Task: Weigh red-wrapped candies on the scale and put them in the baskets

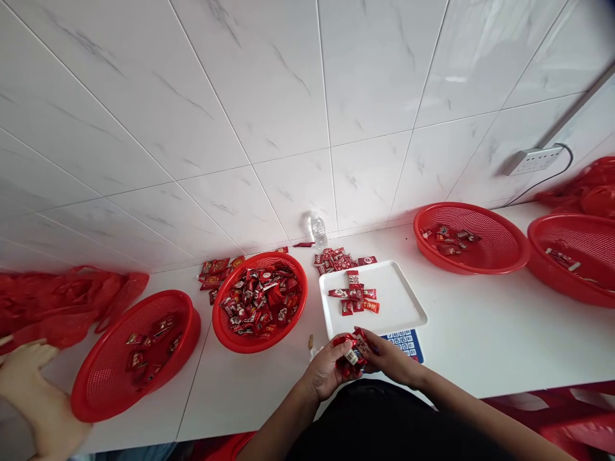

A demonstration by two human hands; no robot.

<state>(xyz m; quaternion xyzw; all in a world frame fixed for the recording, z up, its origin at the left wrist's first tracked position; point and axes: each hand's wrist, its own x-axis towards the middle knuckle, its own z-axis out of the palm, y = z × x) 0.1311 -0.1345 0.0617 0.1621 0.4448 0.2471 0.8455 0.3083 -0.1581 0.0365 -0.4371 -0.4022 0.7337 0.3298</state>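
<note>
My left hand (324,372) is curled round several small red-wrapped candies (350,356) close to my body. My right hand (391,362) meets it from the other side, fingers closed on a red candy packet (361,344); its fingertips are partly hidden. Just beyond both hands lies a white tray (401,301) with a loose pile of red candy packets (354,293) on its left half. Under the tray's near edge shows a blue-and-white keypad (407,342), partly covered by the tray and my right hand.
Left of the tray stands a red basket (222,342) heaped with candies. Other red baskets (189,358) (473,269) hold a few packets each. More packets (336,259) and a plastic bottle (318,230) lie by the wall. A co-worker's arm (41,397) reaches in at left.
</note>
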